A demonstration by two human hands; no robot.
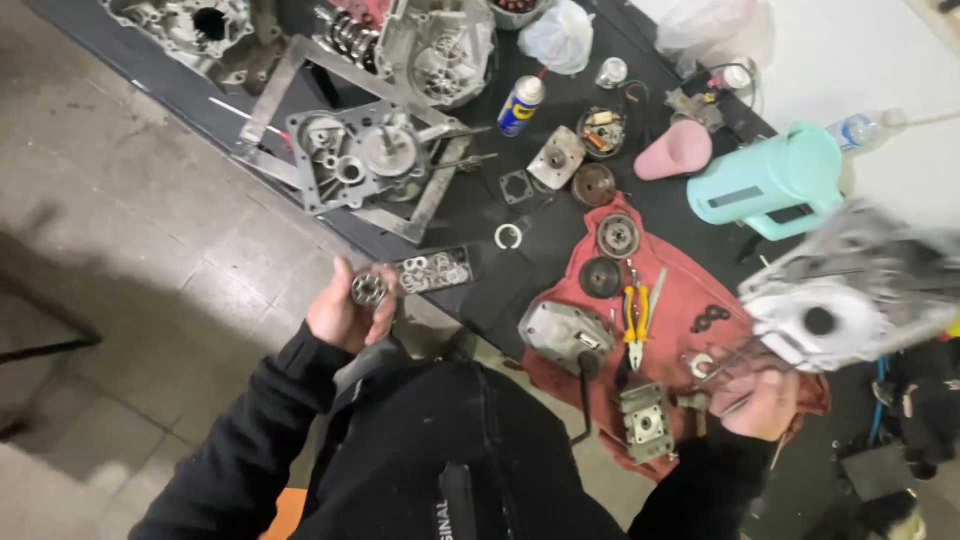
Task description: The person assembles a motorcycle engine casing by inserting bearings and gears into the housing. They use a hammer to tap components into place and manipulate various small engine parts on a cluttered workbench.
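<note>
My left hand (345,315) is raised beside the table's near edge, fingers closed on a small round metal gear-like part (368,289). My right hand (762,400) rests over the red cloth (680,310) at the right, gripping thin metal tools or wires; just above it a large grey engine casing (850,295) shows, blurred. Whether the hand bears the casing is unclear. On the cloth lie yellow-handled pliers (636,320), two round discs (617,236), a grey cover (563,333) and a small square block (645,422).
On the dark table (480,215) stand an engine case on a metal frame (362,155), another engine block (435,45), a blue-yellow spray can (521,105), a tray of washers (435,272), a pink cup (673,151) and a teal jug (765,180). Grey tiled floor (130,230) lies left.
</note>
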